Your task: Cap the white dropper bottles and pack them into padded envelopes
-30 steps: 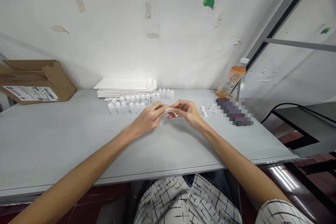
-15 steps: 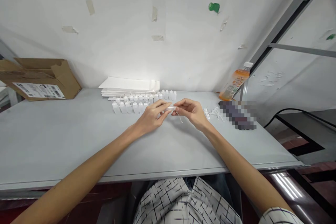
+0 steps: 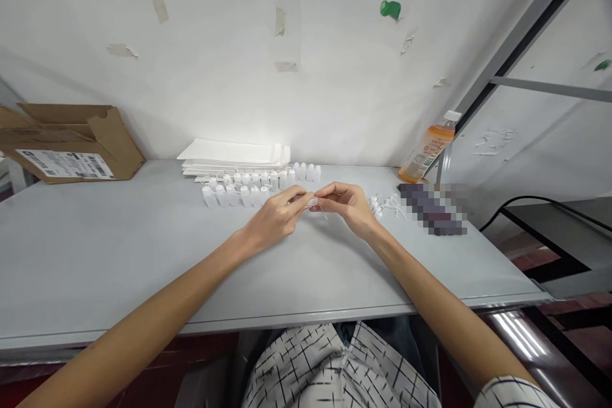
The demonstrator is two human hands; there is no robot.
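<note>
Left hand [image 3: 277, 215]: pinching small white piece [image 3: 312, 201]
Right hand [image 3: 348, 205]: pinching same piece's other end
White bottles [image 3: 233, 196]: rows, beyond left hand

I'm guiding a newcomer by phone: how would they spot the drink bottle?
Find the grey table against the white wall. Near its back edge, on the right, stands the drink bottle. Its orange contents set it apart from the small white containers further left.

Held a white piece [image 3: 312, 201] in left hand [image 3: 277, 215] and right hand [image 3: 348, 206]; had bottle [image 3: 426, 150] at two o'clock, cardboard box [image 3: 122, 150] at nine.
</note>
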